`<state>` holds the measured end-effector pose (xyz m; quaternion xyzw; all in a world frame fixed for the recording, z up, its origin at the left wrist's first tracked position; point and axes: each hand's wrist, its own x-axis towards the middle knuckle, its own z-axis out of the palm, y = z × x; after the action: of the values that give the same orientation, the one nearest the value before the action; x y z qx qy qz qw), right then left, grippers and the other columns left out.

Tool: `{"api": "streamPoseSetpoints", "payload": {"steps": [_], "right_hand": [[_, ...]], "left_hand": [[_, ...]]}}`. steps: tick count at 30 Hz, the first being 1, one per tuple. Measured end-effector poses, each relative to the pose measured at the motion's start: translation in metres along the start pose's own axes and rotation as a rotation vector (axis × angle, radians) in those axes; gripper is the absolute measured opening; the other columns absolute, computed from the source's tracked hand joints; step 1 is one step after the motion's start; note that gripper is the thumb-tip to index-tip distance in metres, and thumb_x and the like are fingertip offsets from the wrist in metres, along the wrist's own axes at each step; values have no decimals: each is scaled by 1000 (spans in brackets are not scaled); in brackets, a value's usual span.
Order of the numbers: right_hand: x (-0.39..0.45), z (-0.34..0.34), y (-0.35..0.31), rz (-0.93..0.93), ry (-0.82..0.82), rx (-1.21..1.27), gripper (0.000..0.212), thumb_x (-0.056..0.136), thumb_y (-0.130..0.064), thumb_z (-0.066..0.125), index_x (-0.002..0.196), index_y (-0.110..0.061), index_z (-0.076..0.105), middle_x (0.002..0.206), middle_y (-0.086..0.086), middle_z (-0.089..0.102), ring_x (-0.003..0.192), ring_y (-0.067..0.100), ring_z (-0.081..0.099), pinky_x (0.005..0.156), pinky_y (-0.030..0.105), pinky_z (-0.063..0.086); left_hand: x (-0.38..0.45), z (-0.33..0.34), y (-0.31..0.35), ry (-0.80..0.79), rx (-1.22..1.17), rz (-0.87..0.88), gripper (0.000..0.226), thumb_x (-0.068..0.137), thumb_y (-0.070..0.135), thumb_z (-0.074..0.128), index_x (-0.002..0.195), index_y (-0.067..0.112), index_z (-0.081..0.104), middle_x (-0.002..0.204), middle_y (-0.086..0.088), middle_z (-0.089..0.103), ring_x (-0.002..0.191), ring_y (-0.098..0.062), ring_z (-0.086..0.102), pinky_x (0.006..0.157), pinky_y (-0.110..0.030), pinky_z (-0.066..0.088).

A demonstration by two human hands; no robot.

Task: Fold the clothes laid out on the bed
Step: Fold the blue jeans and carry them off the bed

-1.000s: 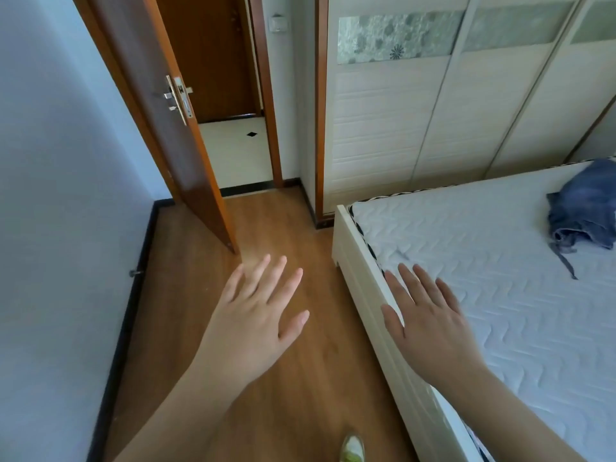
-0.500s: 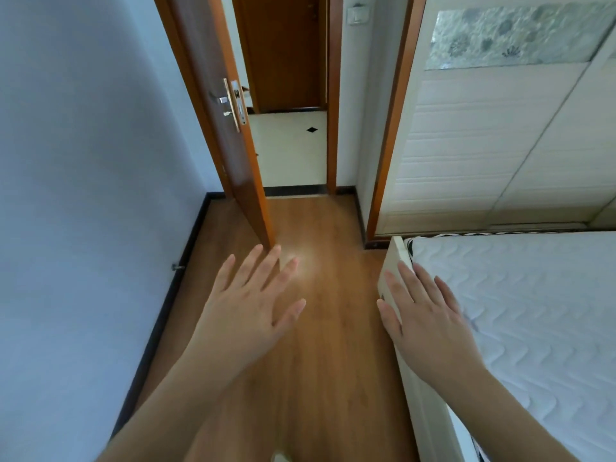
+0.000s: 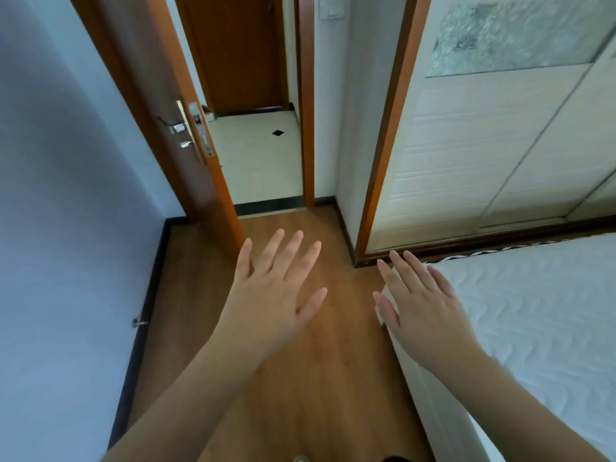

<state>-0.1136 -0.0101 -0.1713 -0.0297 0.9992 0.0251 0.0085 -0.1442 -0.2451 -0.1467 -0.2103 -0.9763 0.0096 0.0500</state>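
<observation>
My left hand (image 3: 273, 295) is held out flat over the wooden floor, palm down, fingers straight and spread, holding nothing. My right hand (image 3: 423, 308) is also flat and empty, hovering above the near corner of the bed (image 3: 540, 315), whose white quilted mattress fills the right side. No clothes are in view at this moment.
An open brown door (image 3: 160, 105) with a metal handle stands at the left, leading to a tiled hallway (image 3: 260, 155). A cream sliding wardrobe (image 3: 493, 145) faces the bed's end. A blue-grey wall (image 3: 66, 228) bounds the left. The wooden floor (image 3: 316, 378) runs between wall and bed.
The view has swung left, away from the bed: the blue garment on the mattress has left the frame and the doorway now sits in the middle. Both hands stay flat and empty.
</observation>
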Motion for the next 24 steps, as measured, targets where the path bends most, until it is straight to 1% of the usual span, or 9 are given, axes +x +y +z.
{"api": "streamPoseSetpoints", "payload": {"steps": [2, 3, 5, 7, 10, 12, 17, 20, 24], "right_hand": [[23, -1, 9, 59, 27, 21, 75, 95, -60, -4, 150, -28, 35, 158, -1, 31, 148, 21, 22, 119, 40, 12], [34, -1, 15, 86, 36, 17, 76, 93, -61, -8, 152, -30, 28, 160, -2, 25, 150, 19, 16, 119, 38, 6], [59, 0, 29, 136, 44, 13, 74, 92, -61, -14, 155, -33, 14, 163, -5, 13, 151, 17, 4, 118, 35, -4], [84, 3, 47, 188, 49, 33, 73, 91, -60, -12, 156, -33, 9, 164, -6, 8, 151, 16, -1, 118, 35, -6], [123, 8, 74, 244, 37, 55, 74, 91, -58, -15, 156, -31, 9, 164, -5, 6, 151, 16, -3, 121, 37, -3], [152, 15, 94, 282, 29, 58, 78, 88, -59, -18, 156, -32, 7, 164, -5, 4, 151, 17, -4, 120, 37, -6], [235, 24, 142, 326, 39, 105, 72, 92, -58, -10, 156, -30, 12, 164, -3, 8, 151, 19, -3, 117, 37, -10], [279, 27, 169, 346, 66, 132, 72, 93, -57, -10, 156, -29, 13, 164, -3, 9, 151, 19, -1, 120, 38, -6], [321, 25, 202, 411, 96, 168, 75, 94, -56, -14, 155, -27, 18, 164, -2, 14, 151, 19, 3, 123, 40, 2]], "left_hand": [[39, -2, -8, 14, 6, 56, 75, 88, 71, -14, 155, 39, 0, 164, 6, 3, 151, -18, -6, 120, -54, -1], [60, -3, -10, 18, 11, 87, 76, 88, 71, -14, 155, 39, 1, 164, 6, 4, 151, -18, -5, 120, -53, 1], [102, -1, -13, 19, 43, 153, 75, 90, 70, -11, 155, 37, 9, 164, 4, 11, 151, -21, 1, 120, -54, 6], [144, 4, -13, 33, 74, 204, 72, 94, 68, -2, 153, 35, 21, 161, 1, 22, 151, -23, 11, 119, -56, 10], [206, 17, -6, 39, 85, 273, 68, 96, 66, 10, 150, 32, 33, 158, -1, 32, 149, -25, 21, 118, -57, 15], [246, 27, 1, 35, 87, 314, 68, 96, 67, 12, 150, 32, 35, 157, -1, 33, 148, -25, 23, 118, -57, 16], [349, 38, 15, 45, 136, 388, 68, 95, 68, 17, 149, 31, 36, 156, -1, 36, 146, -26, 28, 117, -51, 11], [402, 40, 23, 56, 153, 417, 67, 96, 67, 16, 149, 30, 37, 154, -2, 38, 145, -27, 31, 116, -51, 8], [465, 45, 34, 54, 133, 475, 68, 96, 67, 16, 149, 30, 36, 155, -3, 38, 145, -28, 30, 115, -52, 9]]}}
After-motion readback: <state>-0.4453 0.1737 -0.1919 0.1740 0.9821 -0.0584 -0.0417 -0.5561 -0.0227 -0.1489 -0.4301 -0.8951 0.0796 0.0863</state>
